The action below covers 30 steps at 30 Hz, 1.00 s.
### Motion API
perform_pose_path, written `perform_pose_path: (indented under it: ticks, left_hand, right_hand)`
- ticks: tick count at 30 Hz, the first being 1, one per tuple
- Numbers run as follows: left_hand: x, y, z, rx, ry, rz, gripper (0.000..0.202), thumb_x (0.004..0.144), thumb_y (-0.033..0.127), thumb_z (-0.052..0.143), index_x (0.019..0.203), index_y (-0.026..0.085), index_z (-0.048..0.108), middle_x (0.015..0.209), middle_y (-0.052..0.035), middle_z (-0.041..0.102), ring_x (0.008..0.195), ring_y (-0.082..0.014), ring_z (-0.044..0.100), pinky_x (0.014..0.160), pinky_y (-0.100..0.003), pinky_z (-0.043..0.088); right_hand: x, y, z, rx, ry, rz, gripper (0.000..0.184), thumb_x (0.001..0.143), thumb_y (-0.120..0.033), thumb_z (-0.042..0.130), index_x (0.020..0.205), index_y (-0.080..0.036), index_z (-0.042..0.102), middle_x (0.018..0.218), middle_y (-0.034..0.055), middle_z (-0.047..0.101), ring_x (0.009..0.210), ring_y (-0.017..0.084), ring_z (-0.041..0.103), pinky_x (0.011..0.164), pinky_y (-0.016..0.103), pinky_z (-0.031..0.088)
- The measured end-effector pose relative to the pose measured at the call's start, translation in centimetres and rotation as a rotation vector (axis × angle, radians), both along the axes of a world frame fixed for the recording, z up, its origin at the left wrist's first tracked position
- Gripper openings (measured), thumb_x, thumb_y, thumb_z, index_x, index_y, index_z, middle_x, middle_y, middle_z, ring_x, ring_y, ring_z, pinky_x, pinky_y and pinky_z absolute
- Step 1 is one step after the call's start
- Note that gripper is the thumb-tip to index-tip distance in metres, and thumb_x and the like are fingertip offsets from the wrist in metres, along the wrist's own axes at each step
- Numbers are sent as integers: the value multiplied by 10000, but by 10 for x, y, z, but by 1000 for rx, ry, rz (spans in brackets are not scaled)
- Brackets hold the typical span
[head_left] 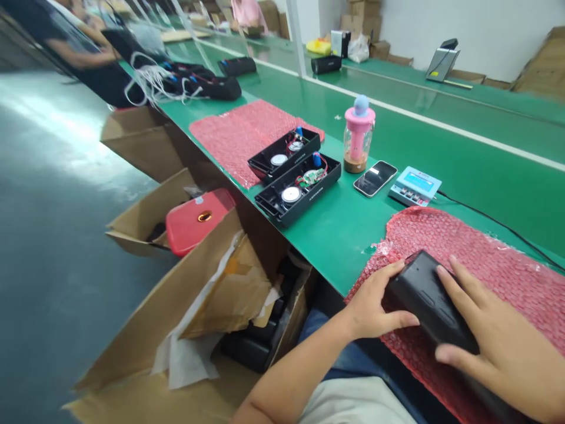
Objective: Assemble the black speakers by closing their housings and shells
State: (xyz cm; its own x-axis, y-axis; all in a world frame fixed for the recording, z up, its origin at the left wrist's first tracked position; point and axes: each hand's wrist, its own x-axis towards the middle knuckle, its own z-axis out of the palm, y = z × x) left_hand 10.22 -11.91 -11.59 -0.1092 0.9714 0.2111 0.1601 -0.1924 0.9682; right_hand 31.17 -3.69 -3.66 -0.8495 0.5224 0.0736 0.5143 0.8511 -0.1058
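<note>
A black speaker housing (430,303) lies on a sheet of red bubble wrap (498,265) at the near edge of the green bench (344,229). My left hand (375,303) grips its left end, thumb along the near side. My right hand (494,341) rests over the housing's right part, fingers spread on top and thumb against its near side. Two open black speaker shells (298,188) (285,154), with round drivers and wired circuit boards showing inside, lie further left on the bench.
A pink bottle (358,138), a phone (375,178) and a small blue-screened meter (415,186) with a cable stand behind. Open cardboard boxes (207,294) and a red lid (198,219) sit on the floor at left. Another person (75,50) works far left.
</note>
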Motion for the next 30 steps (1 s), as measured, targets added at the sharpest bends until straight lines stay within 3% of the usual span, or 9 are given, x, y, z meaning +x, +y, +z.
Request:
perform_pose_path:
  ticks: [4,7,10,12,16,18,21,25,30]
  left_hand:
    - [1,-1,-3,0,36,4,875,666,514,744,1369,183,342,1404,-135,427,1291,-282,414,1101,-457,322]
    - [3,2,-3,-1,132,25,885,704,602,664,1385,177,293,1382,-154,431,1267,-294,435,1068,-480,359]
    - [7,8,3,125,460,160,858,768,597,589,1412,170,214,1455,-207,286,1340,-347,307,1064,-538,323]
    - [12,16,12,294,764,190,806,793,563,574,1426,219,212,1505,-182,201,1381,-370,196,1095,-589,215]
    - [23,42,35,476,1140,-98,851,807,623,496,1443,137,208,1497,-137,287,1407,-315,133,1128,-578,-44]
    - [28,57,44,422,1189,-151,885,802,620,504,1431,72,208,1485,-159,303,1407,-299,137,1134,-564,-38]
    - [31,78,52,347,1163,-182,946,715,606,627,1415,96,246,1448,-162,363,1369,-313,240,1134,-578,49]
    - [34,96,57,303,1090,-233,1043,571,589,752,1388,131,293,1397,-161,429,1322,-339,319,1125,-591,88]
    - [38,112,74,237,1158,-269,1032,478,564,807,1315,129,387,1317,-185,485,1243,-386,395,1066,-651,185]
  right_hand:
    - [-7,5,-8,84,-20,61,845,817,-577,503,1489,-235,122,1501,110,246,1259,341,436,915,508,496]
    - [4,13,-14,1,-9,63,848,820,-564,515,1489,-249,99,1498,101,257,1284,322,411,951,496,481]
    - [12,35,-21,-190,36,50,831,830,-542,525,1487,-273,93,1497,91,263,1308,311,376,998,510,432]
    - [14,56,-24,-397,94,32,786,845,-518,516,1483,-274,126,1481,89,302,1291,301,400,997,483,436]
    - [15,100,-22,-637,199,-9,655,864,-532,453,1423,-207,342,1398,103,435,1225,298,479,955,439,479]
    - [18,112,-16,-546,182,-40,584,862,-552,439,1308,-181,506,1301,107,540,1166,300,538,951,460,478]
    - [29,107,-3,-239,147,-124,472,879,-518,433,1134,-175,632,1145,108,643,1049,297,611,906,502,494]
    - [51,68,15,-3,91,-105,361,875,-386,478,1120,-172,634,1090,124,657,962,270,633,834,468,526]
    - [66,32,21,81,81,-88,450,766,-260,585,1209,-183,593,1295,138,538,1164,306,527,950,499,462]
